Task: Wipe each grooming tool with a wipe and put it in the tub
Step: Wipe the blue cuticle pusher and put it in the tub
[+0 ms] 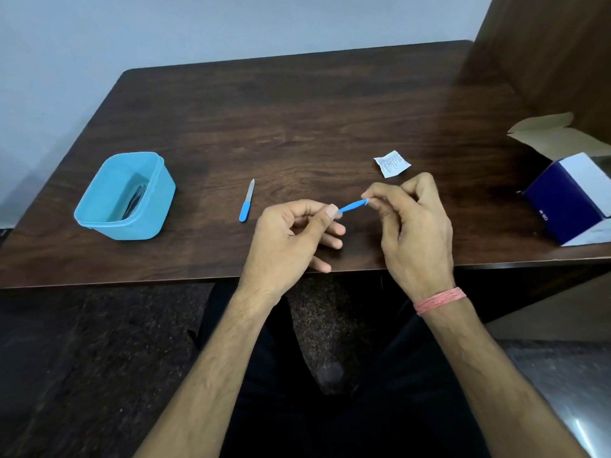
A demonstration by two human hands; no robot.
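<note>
Left hand [291,233]: thumb and forefinger pinch the near, lower end of a small blue tool [353,205]; the other fingers are loosely curled under it, above the front edge of the desk.
Right hand [413,223]: thumb and forefinger pinch the far, upper end of the same tool; the remaining fingers are curled in. Whether a wipe lies between these fingers cannot be told. A pink thread band [441,300] sits on this wrist.
Small blue tool: a thin blue stick held in the air between both hands, tilted up toward the right, over the front part of the desk.
Nail file [247,201]: blue handle and metal blade, lying flat on the desk between the tub and the left hand, touching neither.
Tub [99,200]: light blue, open, standing on the left part of the desk; something dark lies inside, too dim to name.
Sachet [391,164]: a torn white printed packet lying on the desk just beyond the right hand.
Box [568,200]: dark blue and white carton with its flap open, at the right edge of the desk.
Desk [297,120]: dark brown wood.
</note>
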